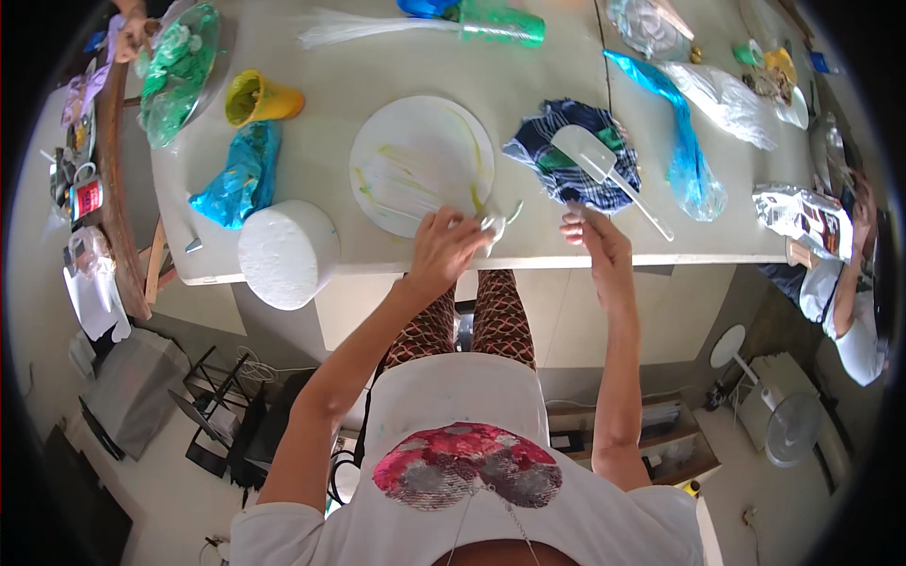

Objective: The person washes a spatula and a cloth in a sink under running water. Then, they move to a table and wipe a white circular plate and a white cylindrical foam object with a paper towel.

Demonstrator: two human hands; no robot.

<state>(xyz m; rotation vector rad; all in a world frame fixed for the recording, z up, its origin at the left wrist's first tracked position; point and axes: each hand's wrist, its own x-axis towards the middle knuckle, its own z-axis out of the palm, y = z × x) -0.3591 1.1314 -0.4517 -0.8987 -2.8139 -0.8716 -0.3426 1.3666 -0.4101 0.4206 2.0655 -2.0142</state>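
A: Surface first?

B: Pale work table (316,170), a seam running across its right part; tiled floor and a grey standing fan (793,429) lower right. Another person's hand (132,36) at the upper left, another person's arm at the right rim.

A: The wearer's hands?

B: Left hand (442,250) over the near table edge, thumb and fingers pinching a small whitish lump (492,230). Thin pale strand (514,212) curves up beside it. Right hand (606,250), fingertips drawn together, near the cloth's lower edge; cannot tell whether they grip anything.

A: Where does the lump sit?

B: Just off the lower right rim of a round white board (415,151) with yellow-green smears.

A: Obstructions?

B: Ahead of the right hand, a crumpled navy plaid cloth (543,151) bearing a white spatula (585,151), its handle slanting down past that hand on the right. Left of the board: white foam cylinder (288,255) at the table edge, crumpled blue plastic bag (241,179), tipped yellow cup (269,99). Farther right, a long blue plastic bag (684,141).
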